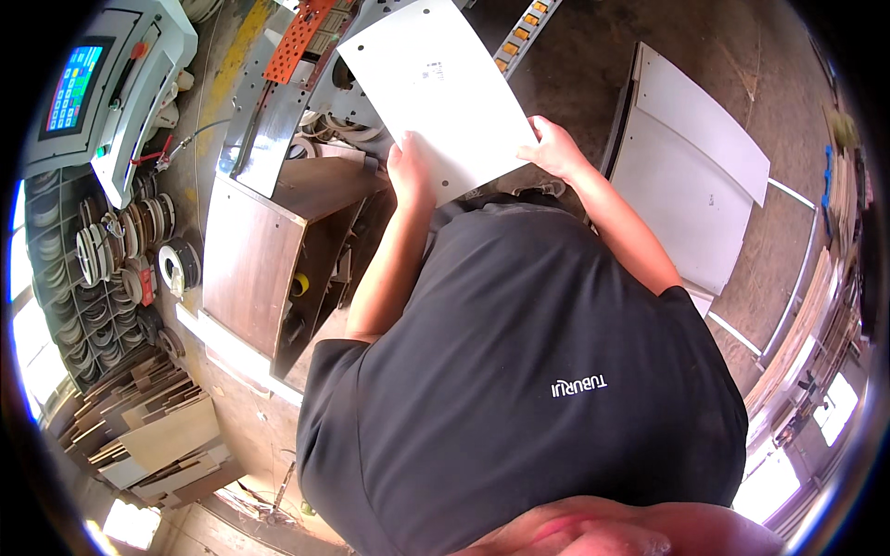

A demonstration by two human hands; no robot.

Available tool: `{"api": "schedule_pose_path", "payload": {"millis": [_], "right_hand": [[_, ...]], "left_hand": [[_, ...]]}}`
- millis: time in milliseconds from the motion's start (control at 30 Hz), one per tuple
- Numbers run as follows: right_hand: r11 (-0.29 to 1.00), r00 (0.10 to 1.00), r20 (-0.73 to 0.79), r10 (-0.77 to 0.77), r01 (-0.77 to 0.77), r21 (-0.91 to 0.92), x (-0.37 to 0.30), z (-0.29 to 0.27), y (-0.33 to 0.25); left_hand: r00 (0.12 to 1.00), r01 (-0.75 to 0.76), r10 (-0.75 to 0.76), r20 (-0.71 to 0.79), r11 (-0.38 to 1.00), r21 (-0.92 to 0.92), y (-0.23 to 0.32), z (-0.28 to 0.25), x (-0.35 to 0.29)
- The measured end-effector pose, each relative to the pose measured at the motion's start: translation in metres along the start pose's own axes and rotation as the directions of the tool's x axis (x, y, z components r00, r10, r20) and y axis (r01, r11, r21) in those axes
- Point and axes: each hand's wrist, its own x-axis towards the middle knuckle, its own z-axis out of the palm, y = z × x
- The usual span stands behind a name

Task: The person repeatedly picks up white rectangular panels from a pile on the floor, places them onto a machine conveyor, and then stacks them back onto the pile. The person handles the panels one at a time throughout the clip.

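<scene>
A white rectangular panel (454, 102) with small dark holes near its corners and a small printed label is held up in front of me. My left hand (409, 172) grips its near left edge, with the thumb on the upper face. At the right edge, close to the near corner, my right hand (553, 149) holds the panel between thumb and fingers. The fingers beneath the board are hidden. Beyond the panel's left side is a machine's metal bed (271, 139) with an orange perforated plate (298, 39).
A brown wooden cabinet (252, 269) stands to my left, below a machine control screen (76, 88). On the right lies a stack of white panels (691, 185). A roller rail (526, 35) runs ahead. Rolls of edge banding (120, 236) and board offcuts (167, 435) sit farther left.
</scene>
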Motion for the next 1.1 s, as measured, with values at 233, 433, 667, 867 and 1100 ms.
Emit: {"api": "schedule_pose_path", "payload": {"millis": [233, 433, 667, 867, 1100], "right_hand": [[0.999, 1.000, -0.015, 0.012, -0.012, 0.046, -0.005, 0.006, -0.007], [0.946, 0.995, -0.076, 0.063, -0.084, -0.314, -0.015, 0.010, -0.035], [0.982, 1.000, 0.008, 0.000, 0.002, -0.191, -0.009, 0.005, -0.026], [0.972, 1.000, 0.000, -0.011, 0.011, -0.233, -0.010, 0.014, -0.025], [0.973, 0.999, 0.036, 0.015, -0.007, -0.232, -0.009, 0.013, -0.026]], "left_hand": [[1.000, 0.009, -0.009, 0.008, 1.000, 0.014, 0.003, -0.005, 0.005], [1.000, 0.008, -0.008, 0.004, 0.999, 0.043, 0.007, -0.007, 0.005], [1.000, 0.012, -0.011, -0.018, 0.999, 0.043, 0.000, -0.012, 0.007], [0.999, 0.026, -0.023, -0.049, 0.998, 0.059, -0.003, -0.022, 0.009], [0.997, 0.060, -0.058, -0.053, 0.998, 0.029, -0.003, -0.026, 0.005]]}}
